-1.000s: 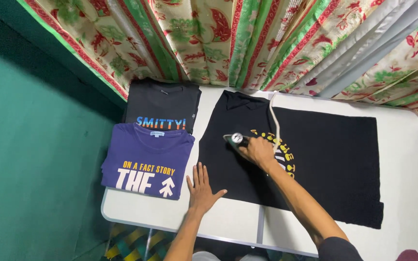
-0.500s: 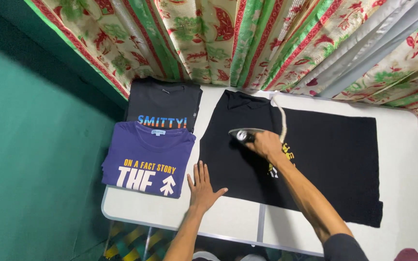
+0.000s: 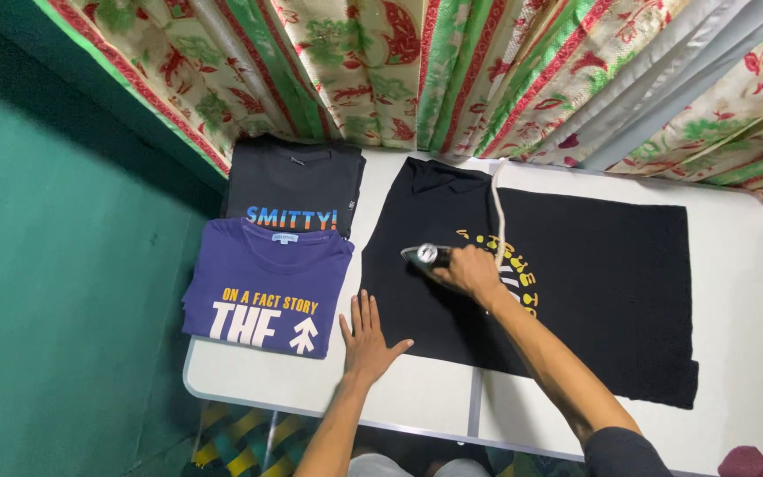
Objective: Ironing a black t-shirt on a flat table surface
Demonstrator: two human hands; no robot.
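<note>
Two bare hands work a black T-shirt (image 3: 576, 291) spread flat across a white folding table (image 3: 426, 397) beneath floral curtains (image 3: 487, 71). The right hand (image 3: 470, 272) wraps its fingers around the handle of a clothes iron (image 3: 424, 256), which rests on the shirt's upper chest beside a yellow circular print, its pale cord (image 3: 498, 208) trailing toward the curtains. The left hand (image 3: 368, 336) lies palm down, fingers spread, at the shirt's near edge, apparently pinning the cloth. The iron looks heavy and rigid, best gripped by its handle and kept clear of its hot sole; the shirt is soft, light and prone to bunching. A folded purple shirt (image 3: 267, 287) and a folded dark shirt (image 3: 298, 185) lie stacked at the left.
</note>
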